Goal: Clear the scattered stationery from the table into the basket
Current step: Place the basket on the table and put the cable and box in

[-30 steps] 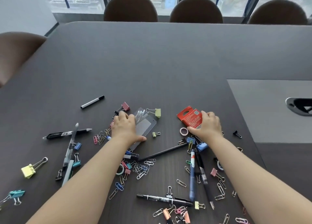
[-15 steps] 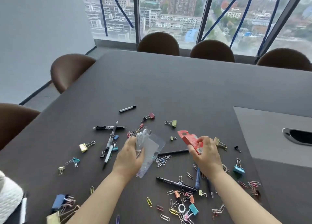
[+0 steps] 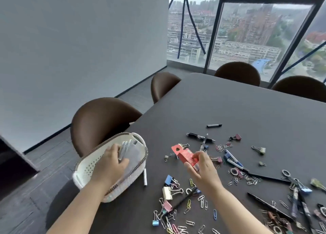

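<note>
At the left edge of the dark grey table [image 3: 229, 106]: a white perforated plastic basket [image 3: 84, 166] with a brown-trimmed rim. Within that rim, the left hand [image 3: 109, 163], fingers curled round a clear plastic pouch [image 3: 131, 151] of pens. Above the table just right of the basket, the right hand [image 3: 204, 172], thumb and fingers pinching a red cardboard packet [image 3: 183, 154], tilted, clear of the surface. Just beside the basket's right wall, 1 white marker pen [image 3: 145, 178]. Toward the near edge and the right, scattered coloured binder clips [image 3: 168, 179], paper clips [image 3: 201, 199] and black pens [image 3: 200, 136].
</note>
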Tool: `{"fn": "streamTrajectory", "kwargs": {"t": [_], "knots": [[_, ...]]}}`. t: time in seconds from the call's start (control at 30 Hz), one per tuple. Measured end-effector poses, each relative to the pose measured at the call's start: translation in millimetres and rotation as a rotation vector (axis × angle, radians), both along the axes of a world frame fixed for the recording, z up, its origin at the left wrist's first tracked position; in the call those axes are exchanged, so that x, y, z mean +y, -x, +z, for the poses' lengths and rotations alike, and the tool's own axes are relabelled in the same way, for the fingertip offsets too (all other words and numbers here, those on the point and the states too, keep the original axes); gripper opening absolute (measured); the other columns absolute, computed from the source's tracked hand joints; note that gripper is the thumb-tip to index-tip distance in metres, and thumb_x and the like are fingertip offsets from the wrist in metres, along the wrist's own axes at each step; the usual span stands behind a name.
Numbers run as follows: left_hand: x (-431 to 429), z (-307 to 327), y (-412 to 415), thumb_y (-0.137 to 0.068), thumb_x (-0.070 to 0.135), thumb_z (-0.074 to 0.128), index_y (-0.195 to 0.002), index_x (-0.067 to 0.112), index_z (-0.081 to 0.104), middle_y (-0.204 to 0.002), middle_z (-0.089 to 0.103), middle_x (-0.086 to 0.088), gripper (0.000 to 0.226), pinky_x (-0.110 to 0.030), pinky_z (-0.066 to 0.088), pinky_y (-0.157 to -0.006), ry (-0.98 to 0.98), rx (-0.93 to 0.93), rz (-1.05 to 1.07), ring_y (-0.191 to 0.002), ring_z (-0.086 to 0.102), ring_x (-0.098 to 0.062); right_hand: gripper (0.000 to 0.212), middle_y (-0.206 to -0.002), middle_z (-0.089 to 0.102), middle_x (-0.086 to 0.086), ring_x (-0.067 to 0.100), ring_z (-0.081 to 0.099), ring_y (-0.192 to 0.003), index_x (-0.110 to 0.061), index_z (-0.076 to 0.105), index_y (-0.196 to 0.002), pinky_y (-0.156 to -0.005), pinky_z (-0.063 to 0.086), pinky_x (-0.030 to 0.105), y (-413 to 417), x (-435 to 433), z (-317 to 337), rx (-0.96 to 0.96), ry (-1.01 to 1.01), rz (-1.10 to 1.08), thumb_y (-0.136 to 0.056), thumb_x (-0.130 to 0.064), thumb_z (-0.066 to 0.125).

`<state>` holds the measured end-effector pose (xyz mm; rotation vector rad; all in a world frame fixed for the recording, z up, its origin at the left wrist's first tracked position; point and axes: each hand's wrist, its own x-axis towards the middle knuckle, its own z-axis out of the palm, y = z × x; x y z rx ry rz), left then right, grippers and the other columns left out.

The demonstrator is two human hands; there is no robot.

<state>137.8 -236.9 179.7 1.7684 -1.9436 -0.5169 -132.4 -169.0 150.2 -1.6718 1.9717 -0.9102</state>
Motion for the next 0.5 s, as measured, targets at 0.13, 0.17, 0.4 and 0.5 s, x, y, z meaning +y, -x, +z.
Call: {"fn": "streamTrajectory", "kwargs": {"t": [0.13,0.17,0.4,0.5], "knots": [[-41.0,-15.8,-59.4,-0.081,0.020,0.053,-0.080,0.020,0.041,-0.090,0.047,-0.001,0.012,-0.029,0.034,-0.065,-0.232,-0.165,-0.105,-0.079,0.047,-0.019,0.061,-0.097,0.044,-0.004,0.014,0.044,-0.090,-0.020,0.044,-0.103,-0.075,0.030,0.025,-80.6,-48.5,9.2,0.055,0.026,0.100,-0.062,-0.064,0.034],[-50.5,-20.9,-66.7,-0.080,0.021,0.053,-0.078,0.020,0.040,-0.086,0.047,0.000,0.013,-0.029,0.033,-0.064,-0.280,-0.199,-0.133,-0.078,0.048,-0.018,0.063,-0.098,0.044,-0.005,0.014,0.045,-0.090,-0.019,0.045,-0.105,-0.075,0.031,0.025,-97.7,-60.2,10.5,0.072,0.020,0.113,-0.062,-0.064,0.035],[-95.3,-67.3,-79.7,-0.082,0.006,0.047,-0.092,0.015,0.050,-0.109,0.056,-0.009,0.014,-0.028,0.038,-0.076,-0.502,-0.445,-0.444,-0.103,0.053,-0.027,0.044,-0.105,0.046,-0.003,0.015,0.047,-0.089,-0.021,0.045,-0.105,-0.073,0.036,0.025,-161.1,-118.3,-1.4,0.204,-0.146,0.135,-0.075,-0.049,0.061],[-107.0,-86.2,-85.7,-0.086,0.010,0.049,-0.121,0.008,0.045,-0.133,0.044,-0.015,0.036,-0.032,0.035,-0.097,-0.556,-0.592,-0.513,-0.119,0.045,-0.029,0.046,-0.101,0.043,-0.007,0.013,0.045,-0.089,-0.021,0.045,-0.105,-0.073,0.037,0.025,-163.6,-122.2,-6.8,0.198,-0.136,0.089,-0.075,-0.050,0.062]]}}
